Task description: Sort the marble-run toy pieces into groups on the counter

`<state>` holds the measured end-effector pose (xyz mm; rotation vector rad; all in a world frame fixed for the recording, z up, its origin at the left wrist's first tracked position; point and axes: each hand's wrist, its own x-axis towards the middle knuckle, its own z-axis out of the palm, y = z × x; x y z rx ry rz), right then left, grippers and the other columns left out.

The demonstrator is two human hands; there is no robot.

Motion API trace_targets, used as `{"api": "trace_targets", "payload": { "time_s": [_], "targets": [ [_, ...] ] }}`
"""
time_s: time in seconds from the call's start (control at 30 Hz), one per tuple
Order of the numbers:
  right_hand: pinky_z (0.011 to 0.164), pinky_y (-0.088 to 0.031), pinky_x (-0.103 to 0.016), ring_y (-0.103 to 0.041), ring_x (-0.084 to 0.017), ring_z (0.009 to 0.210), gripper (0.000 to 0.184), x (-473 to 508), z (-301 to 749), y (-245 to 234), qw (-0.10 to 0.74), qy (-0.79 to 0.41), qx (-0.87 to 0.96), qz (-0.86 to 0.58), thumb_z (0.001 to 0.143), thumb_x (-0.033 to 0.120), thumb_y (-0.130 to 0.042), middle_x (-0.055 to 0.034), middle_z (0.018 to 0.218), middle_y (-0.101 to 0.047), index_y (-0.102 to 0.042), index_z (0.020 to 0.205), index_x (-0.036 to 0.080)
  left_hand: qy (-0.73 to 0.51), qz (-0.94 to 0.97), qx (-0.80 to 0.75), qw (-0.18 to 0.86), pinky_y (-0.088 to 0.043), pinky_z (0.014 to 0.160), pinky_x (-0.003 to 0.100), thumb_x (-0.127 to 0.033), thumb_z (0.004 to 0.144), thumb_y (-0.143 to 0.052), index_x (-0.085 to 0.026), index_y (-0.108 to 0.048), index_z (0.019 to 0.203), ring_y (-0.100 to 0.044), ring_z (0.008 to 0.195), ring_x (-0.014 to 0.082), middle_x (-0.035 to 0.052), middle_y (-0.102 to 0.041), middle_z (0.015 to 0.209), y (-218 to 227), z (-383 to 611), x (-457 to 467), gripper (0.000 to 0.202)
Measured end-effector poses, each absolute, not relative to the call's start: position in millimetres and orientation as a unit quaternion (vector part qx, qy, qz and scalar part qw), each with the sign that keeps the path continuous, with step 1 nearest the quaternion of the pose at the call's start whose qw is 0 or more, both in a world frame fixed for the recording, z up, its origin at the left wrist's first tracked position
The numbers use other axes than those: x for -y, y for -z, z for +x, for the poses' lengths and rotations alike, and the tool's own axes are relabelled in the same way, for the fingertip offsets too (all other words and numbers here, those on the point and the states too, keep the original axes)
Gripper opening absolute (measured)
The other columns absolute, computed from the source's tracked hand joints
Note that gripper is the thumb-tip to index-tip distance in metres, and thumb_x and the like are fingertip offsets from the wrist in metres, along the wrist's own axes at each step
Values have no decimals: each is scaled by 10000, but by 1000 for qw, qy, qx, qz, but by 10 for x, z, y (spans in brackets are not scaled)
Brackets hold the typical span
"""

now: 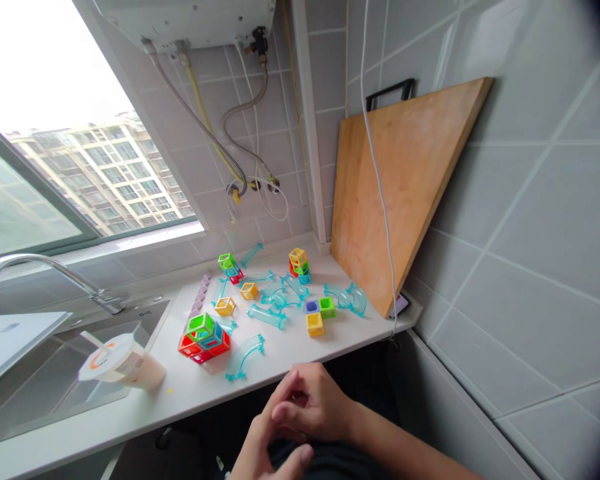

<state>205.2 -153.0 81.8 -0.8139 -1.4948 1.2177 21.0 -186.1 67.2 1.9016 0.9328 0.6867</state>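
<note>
Meeting in front of the yellow cube [315, 325] on the bench [286, 348], the left hand [261, 437] and nearer right hand [321, 401] curl loosely, neither grip visibly holding anything; the curved teal track [244, 356] slants left of that cube.

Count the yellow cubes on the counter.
4. One yellow cube tops the rear right stack; two loose yellow cubes lie left of it; the front yellow cube sits in front of the purple cube. Stacks could hide more.
</note>
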Motion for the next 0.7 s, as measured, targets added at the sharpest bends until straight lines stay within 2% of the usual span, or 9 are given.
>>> {"api": "trace_targets", "payload": {
  "time_s": [0.07, 0.1, 0.17, 0.27, 0.33, 0.43, 0.47, 0.6, 0.7],
  "targets": [
    [621, -432, -255, -539, -134, 626, 498, 1512, 2021, -847, 565, -553, 508, -342, 877, 641, -631, -3, 677, -583, -669, 771, 155, -284, 754, -374, 460, -641, 817, 403, -460, 952, -571, -364, 31, 1623, -690, 1138, 328, 165, -355, 1629, -735, 233, 1890, 906],
    [649, -450, -263, -562, -144, 660, 500, 1509, 1995, -871, 585, -596, 444, -324, 913, 637, -577, -15, 711, -601, -667, 808, 156, -274, 760, -373, 456, -646, 780, 406, -452, 951, -576, -397, 40, 1615, -711, 1092, 322, 158, -364, 1626, -763, 256, 1889, 907],
    [669, -469, -277, -584, -153, 672, 495, 1521, 1935, -931, 584, -706, 309, -257, 921, 633, -537, -28, 728, -624, -664, 834, 163, -248, 779, -382, 432, -645, 769, 443, -434, 944, -586, -447, -83, 1609, -709, 1093, 342, 124, -464, 1570, -803, 317, 1854, 834],
    [622, -454, -258, -569, -138, 610, 441, 1580, 1869, -1008, 519, -808, 228, -160, 881, 565, -585, -23, 640, -596, -655, 745, 151, -221, 803, -389, 393, -631, 847, 467, -423, 946, -574, -408, -319, 1575, -665, 1186, 361, 93, -635, 1400, -825, 403, 1790, 678],
    [532, -409, -228, -495, -103, 500, 382, 1624, 1865, -1023, 506, -826, 219, -118, 865, 486, -623, 23, 529, -503, -633, 678, 153, -205, 818, -383, 377, -634, 866, 418, -421, 934, -601, -375, -397, 1551, -685, 1159, 335, 84, -701, 1286, -819, 437, 1800, 652],
    [385, -269, -201, -269, -56, 324, 409, 1653, 1911, -995, 479, -840, 241, -82, 858, 468, -651, 114, 380, -264, -571, 585, 174, -196, 833, -358, 373, -646, 834, 362, -413, 912, -644, -415, -525, 1466, -732, 1059, 298, 41, -750, 1160, -799, 466, 1898, 566],
    [366, -236, -200, -234, -51, 307, 433, 1648, 1932, -984, 450, -843, 280, -91, 861, 476, -655, 120, 358, -239, -570, 566, 171, -189, 842, -342, 372, -647, 833, 357, -412, 903, -657, -435, -559, 1433, -736, 1048, 293, 24, -755, 1145, -800, 477, 1931, 539],
    [386, -233, -195, -335, -55, 360, 446, 1557, 1960, -982, 324, -812, 456, -168, 890, 458, -653, 43, 395, -435, -645, 600, 118, -179, 866, -289, 366, -612, 923, 347, -391, 884, -684, -479, -597, 1381, -708, 1128, 291, -9, -754, 1177, -961, 517, 1911, 512],
    [414, -314, -205, -366, -72, 366, 441, 1439, 1952, -970, 379, -782, 451, -201, 909, 508, -616, 63, 406, -415, -622, 661, 143, -131, 894, -223, 365, -548, 1030, 392, -346, 866, -713, -476, -572, 1403, -663, 1216, 312, 13, -729, 1269, -1268, 427, 1733, 571]
  ]
}}
